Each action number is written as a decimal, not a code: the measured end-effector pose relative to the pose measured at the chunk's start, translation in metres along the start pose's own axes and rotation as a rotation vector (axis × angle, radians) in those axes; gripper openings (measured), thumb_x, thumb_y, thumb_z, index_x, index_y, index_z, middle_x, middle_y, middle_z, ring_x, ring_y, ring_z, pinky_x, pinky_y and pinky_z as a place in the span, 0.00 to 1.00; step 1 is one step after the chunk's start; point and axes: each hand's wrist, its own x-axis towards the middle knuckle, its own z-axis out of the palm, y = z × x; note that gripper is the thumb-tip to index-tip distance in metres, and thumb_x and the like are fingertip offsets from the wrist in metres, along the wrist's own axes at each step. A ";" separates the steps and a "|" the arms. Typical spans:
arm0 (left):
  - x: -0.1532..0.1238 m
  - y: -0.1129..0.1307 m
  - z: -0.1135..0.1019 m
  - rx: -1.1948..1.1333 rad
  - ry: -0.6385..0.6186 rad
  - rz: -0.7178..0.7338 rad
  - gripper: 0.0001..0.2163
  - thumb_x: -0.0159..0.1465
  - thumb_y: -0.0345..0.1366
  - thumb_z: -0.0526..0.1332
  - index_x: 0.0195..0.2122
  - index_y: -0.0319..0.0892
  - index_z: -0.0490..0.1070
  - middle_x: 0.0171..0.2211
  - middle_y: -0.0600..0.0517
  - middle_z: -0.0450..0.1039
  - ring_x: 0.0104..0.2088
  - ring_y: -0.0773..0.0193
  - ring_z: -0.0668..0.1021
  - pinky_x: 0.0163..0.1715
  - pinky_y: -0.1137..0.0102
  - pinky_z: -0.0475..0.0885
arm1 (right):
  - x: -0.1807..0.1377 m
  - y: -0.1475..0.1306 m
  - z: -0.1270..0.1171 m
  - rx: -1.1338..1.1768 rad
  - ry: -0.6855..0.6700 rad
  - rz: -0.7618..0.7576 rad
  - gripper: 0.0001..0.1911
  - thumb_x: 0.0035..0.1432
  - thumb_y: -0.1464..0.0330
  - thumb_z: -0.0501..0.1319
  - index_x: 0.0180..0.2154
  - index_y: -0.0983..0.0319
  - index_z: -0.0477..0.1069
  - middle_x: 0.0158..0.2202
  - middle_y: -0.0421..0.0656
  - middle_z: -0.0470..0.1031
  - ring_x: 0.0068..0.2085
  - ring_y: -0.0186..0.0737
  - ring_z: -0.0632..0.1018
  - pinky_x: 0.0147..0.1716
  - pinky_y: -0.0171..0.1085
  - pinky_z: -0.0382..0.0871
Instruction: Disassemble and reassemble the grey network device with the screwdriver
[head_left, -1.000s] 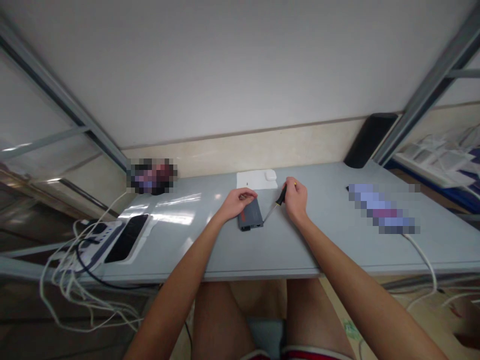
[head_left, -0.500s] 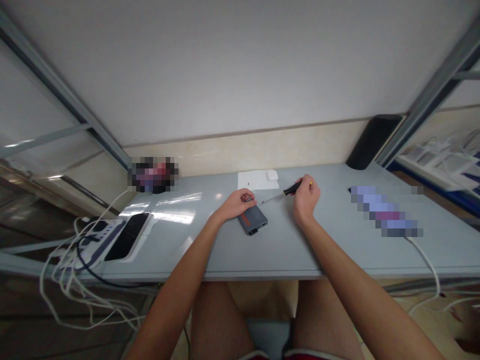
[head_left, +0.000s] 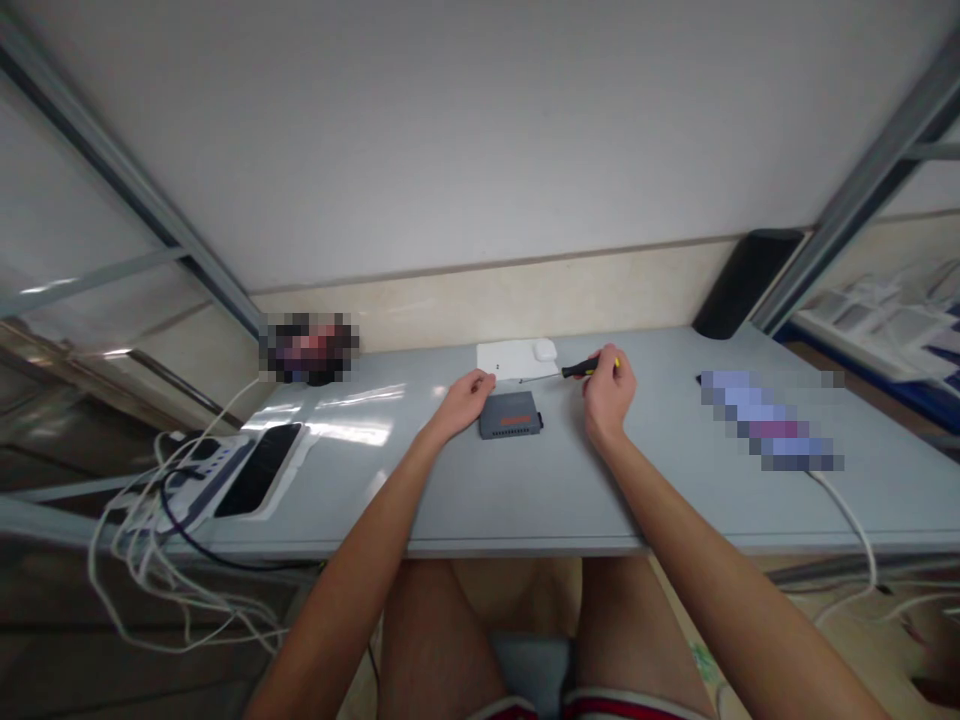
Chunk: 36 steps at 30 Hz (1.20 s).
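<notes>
A small dark grey box [head_left: 510, 415] with orange lettering and a vented front lies flat on the table. My left hand [head_left: 466, 397] is at its back left corner with the fingers curled together. Whether it grips anything cannot be made out. My right hand [head_left: 609, 395] is closed around the black and yellow handle of a screwdriver [head_left: 576, 369]. The thin shaft points left, above and behind the box, with a small dark speck at its tip. Behind lies a white sheet of paper [head_left: 517, 360] bearing small dark bits and a white rounded case [head_left: 545, 350].
On the left, a phone [head_left: 259, 470] lies beside a power strip [head_left: 202, 490] with tangled white cables. A dark cylinder [head_left: 746, 285] stands at the back right. Blurred-out items lie at the back left and right, with a white cable [head_left: 855, 520] over the front edge.
The grey box has turned so its vented long side faces me. My left hand has shifted to its back left corner. The screwdriver tip has risen slightly toward the paper.
</notes>
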 end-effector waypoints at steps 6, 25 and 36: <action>-0.003 0.003 0.009 -0.125 -0.070 0.065 0.21 0.74 0.50 0.61 0.58 0.42 0.78 0.26 0.56 0.68 0.28 0.61 0.72 0.30 0.69 0.65 | -0.004 -0.001 0.001 -0.001 -0.125 -0.029 0.27 0.72 0.43 0.54 0.34 0.57 0.71 0.26 0.38 0.74 0.27 0.39 0.75 0.28 0.36 0.69; 0.000 0.003 0.003 -0.110 -0.139 0.052 0.15 0.69 0.47 0.66 0.40 0.39 0.85 0.41 0.46 0.86 0.41 0.56 0.82 0.44 0.65 0.76 | -0.011 -0.009 0.002 -0.017 -0.182 -0.012 0.29 0.70 0.39 0.54 0.35 0.57 0.71 0.25 0.37 0.72 0.25 0.37 0.72 0.26 0.35 0.66; 0.003 -0.005 0.005 -0.132 -0.146 0.043 0.16 0.68 0.48 0.67 0.43 0.40 0.86 0.43 0.45 0.87 0.43 0.55 0.83 0.46 0.65 0.76 | -0.009 -0.008 0.003 -0.002 -0.160 -0.008 0.28 0.71 0.40 0.52 0.35 0.56 0.70 0.26 0.37 0.73 0.26 0.38 0.72 0.26 0.35 0.66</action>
